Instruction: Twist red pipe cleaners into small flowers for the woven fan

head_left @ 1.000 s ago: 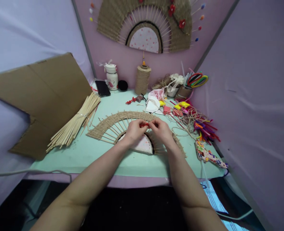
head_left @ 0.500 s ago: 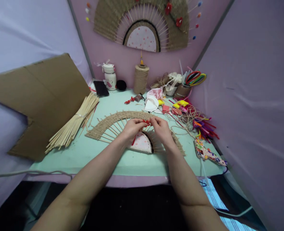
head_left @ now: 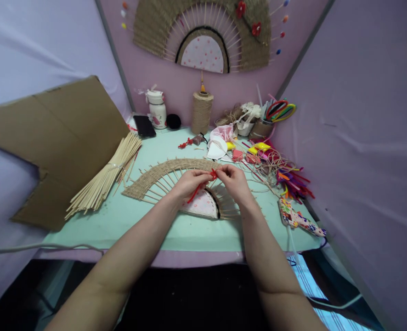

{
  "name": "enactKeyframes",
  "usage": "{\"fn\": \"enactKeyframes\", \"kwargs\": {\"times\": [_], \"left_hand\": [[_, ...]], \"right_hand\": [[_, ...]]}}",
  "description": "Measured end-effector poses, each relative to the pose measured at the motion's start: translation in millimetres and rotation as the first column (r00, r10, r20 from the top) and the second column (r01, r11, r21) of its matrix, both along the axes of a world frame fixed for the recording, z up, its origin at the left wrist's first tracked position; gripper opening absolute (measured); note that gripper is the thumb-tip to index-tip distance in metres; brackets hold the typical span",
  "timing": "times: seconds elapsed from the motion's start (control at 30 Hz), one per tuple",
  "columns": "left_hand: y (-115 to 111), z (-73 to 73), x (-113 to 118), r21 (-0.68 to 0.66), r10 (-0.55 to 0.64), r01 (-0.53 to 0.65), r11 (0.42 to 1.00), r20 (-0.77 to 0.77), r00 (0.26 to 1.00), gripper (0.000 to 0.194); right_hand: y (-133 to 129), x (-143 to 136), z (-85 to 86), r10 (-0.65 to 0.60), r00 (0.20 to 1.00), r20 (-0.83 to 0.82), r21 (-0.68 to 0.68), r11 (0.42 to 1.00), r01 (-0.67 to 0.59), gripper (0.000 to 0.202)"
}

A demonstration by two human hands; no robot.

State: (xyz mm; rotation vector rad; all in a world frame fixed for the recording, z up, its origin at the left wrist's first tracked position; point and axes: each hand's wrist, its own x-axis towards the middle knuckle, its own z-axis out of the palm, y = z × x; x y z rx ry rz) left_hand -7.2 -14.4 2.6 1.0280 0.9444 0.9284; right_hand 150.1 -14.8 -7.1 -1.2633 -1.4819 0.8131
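Left hand point(head_left: 189, 182) and right hand point(head_left: 234, 181) both pinch red strip point(head_left: 213, 174) over fan point(head_left: 169, 166); strip's tail slants near-left, closer to left hand, over fan's white centre.

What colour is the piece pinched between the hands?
The piece is red, seen best in the head view, between both hands' fingertips.

Pinched small red piece point(head_left: 213, 174) between fingertips of left hand point(head_left: 190, 182) and right hand point(head_left: 235, 182), above woven fan point(head_left: 165, 171) on pale green table point(head_left: 121, 232). Logged at left: tied stick bundle point(head_left: 102, 179), cardboard sheet point(head_left: 69, 124). Logged along back: dark phone point(head_left: 144, 126), white bottle point(head_left: 157, 110), twine spool point(head_left: 201, 113), below wall fan point(head_left: 255, 53). Logged at right: yellow packets point(head_left: 259, 148), loose twine point(head_left: 275, 166), coloured fuzzy stems point(head_left: 295, 185), patterned tool point(head_left: 293, 216).
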Motion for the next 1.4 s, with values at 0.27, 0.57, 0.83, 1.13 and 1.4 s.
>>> {"fn": "enactKeyframes", "kwargs": {"times": [0.27, 0.57, 0.83, 1.13, 1.4], "left_hand": [[2, -1.6, -3, -0.005, -0.023, 0.023, 1.0, -0.011, 1.0, 0.028], [1, 9.8, -13, 0.017, -0.091, 0.095, 0.995, -0.177, 0.98, 0.025], [7, 9.6, -18, -0.029, -0.136, 0.133, 0.991, -0.142, 0.981, 0.022], [9, 8.4, -16, 0.37, 0.298, -0.193, 0.909, -0.253, 0.92, 0.025], [-23, 6.2, 13, 0.663, 0.455, -0.199, 0.722, -0.238, 0.858, 0.023]], "right_hand": [[0, 1, -1.5, 0.059, 0.995, -0.082, -0.047, 0.997, -0.063, 0.021], [0, 3, 0.7, 0.129, 0.989, -0.066, -0.077, 0.988, -0.134, 0.021], [-9, 3, 8.0, 0.257, 0.966, 0.041, -0.095, 0.963, -0.252, 0.02], [-3, -7, 4.2, 0.008, 0.987, -0.159, -0.001, 1.0, -0.008, 0.018], [-14, -21, 8.1, -0.266, 0.955, -0.129, 0.217, 0.932, 0.289, 0.018]]}}
